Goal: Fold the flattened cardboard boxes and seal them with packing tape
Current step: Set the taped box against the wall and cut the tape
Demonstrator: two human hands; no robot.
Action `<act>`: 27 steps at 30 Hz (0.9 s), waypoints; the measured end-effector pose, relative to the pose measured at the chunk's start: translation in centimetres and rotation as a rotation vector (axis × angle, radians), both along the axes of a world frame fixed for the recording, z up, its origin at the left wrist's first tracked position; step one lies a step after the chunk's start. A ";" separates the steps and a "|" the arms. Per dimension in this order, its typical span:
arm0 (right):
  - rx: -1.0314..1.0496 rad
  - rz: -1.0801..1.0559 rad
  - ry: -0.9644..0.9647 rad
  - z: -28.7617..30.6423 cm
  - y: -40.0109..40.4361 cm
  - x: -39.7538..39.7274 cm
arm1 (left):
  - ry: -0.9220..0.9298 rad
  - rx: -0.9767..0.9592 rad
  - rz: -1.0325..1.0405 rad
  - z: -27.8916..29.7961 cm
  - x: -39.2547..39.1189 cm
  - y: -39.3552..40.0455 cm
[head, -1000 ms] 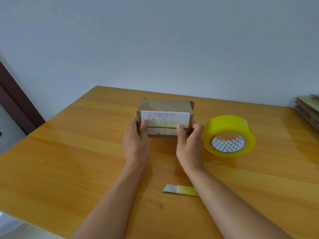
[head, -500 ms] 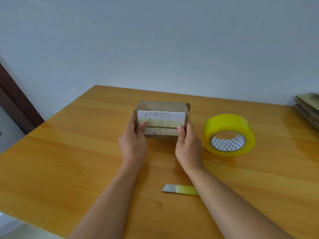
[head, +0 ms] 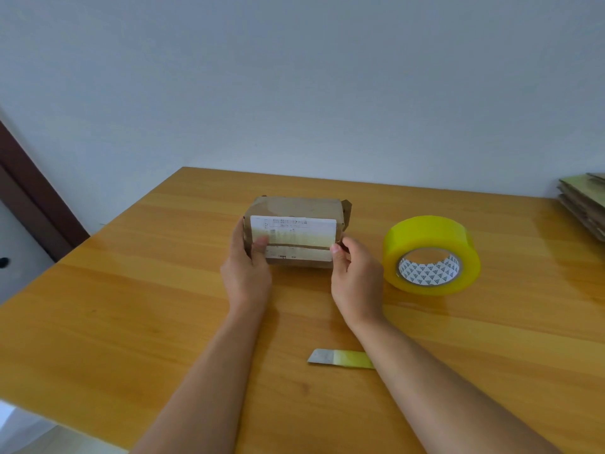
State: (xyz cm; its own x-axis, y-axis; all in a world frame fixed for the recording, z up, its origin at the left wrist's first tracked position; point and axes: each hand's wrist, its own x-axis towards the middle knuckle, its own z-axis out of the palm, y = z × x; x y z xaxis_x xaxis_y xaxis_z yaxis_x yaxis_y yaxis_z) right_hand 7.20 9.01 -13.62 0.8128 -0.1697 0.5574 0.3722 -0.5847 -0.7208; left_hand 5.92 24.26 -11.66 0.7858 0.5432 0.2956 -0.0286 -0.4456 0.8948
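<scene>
Wooden table [head: 131,316] fills the near scene, a pale wall behind it. Flattened cardboard boxes [head: 586,204] are stacked at its far right edge. Just right of centre lies a yellow tape roll [head: 429,237] on its side. At the middle stands the small cardboard box [head: 294,209], its white label facing the camera. The left hand [head: 245,273] grips the box's left end, thumb on the label; the right hand [head: 357,280] pinches its right edge. A tape strip [head: 340,358] lies nearer, beside the right forearm.
</scene>
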 end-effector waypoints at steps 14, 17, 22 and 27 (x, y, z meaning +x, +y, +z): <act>-0.018 0.219 0.236 0.0 0.5 -0.4 | 0.056 0.345 0.057 0.1 -0.2 -0.2; 0.001 0.253 0.258 0.2 0.4 -0.4 | -0.121 0.736 0.009 0.3 -0.3 -1.0; -0.035 0.172 0.237 0.3 0.2 -0.3 | 0.047 0.928 -0.196 0.2 -0.2 -2.3; -0.276 0.126 0.252 0.2 0.6 -0.3 | 0.182 0.950 -0.192 1.0 1.6 -1.0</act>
State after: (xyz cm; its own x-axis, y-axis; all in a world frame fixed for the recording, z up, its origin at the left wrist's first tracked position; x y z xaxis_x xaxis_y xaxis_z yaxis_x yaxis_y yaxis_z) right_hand 6.86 9.59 -13.45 0.9347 0.0687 0.3486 0.2852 -0.7303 -0.6208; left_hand 7.54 23.29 -10.68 0.9128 0.0010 0.4085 -0.0728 -0.9836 0.1651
